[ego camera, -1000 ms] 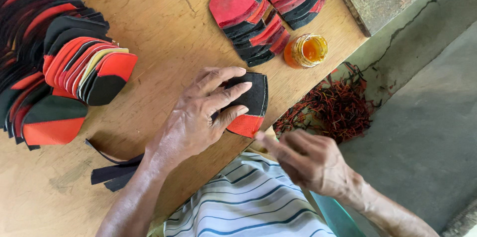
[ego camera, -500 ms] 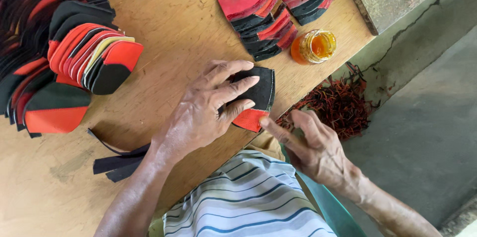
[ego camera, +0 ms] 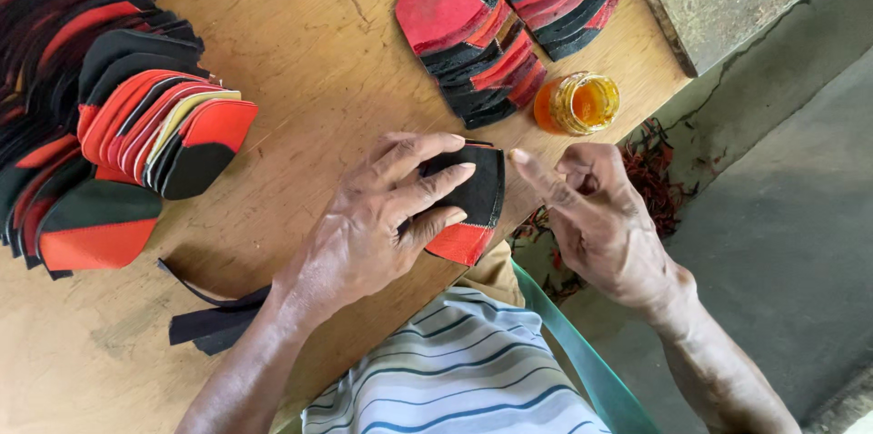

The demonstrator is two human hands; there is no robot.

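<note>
Now the left hand (ego camera: pixel 373 225) presses one black-and-red piece (ego camera: pixel 473 202) flat at the tabletop (ego camera: pixel 300 52) edge. Right hand (ego camera: pixel 596 211) hovers empty, fingers loose. One glue jar (ego camera: pixel 577 104) stands near two fanned stacks (ego camera: pixel 509 25).

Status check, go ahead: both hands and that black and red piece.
Left hand flat on black and red piece at table edge. Right hand empty, off the edge. Glue jar close by.

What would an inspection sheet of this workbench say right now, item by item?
Surface: bare wooden table, scuffed.
Job's things: black-and-red fabric piece at the table's edge, pressed flat.
Clutter: fanned stack of pieces on one side; second pile beyond; open orange jar; black strips.
Grips: left hand flat on the piece; right hand beside it, off the table, holding nothing visible.
Cables: nothing seen.
Surroundings: red thread scraps on grey floor.
</note>
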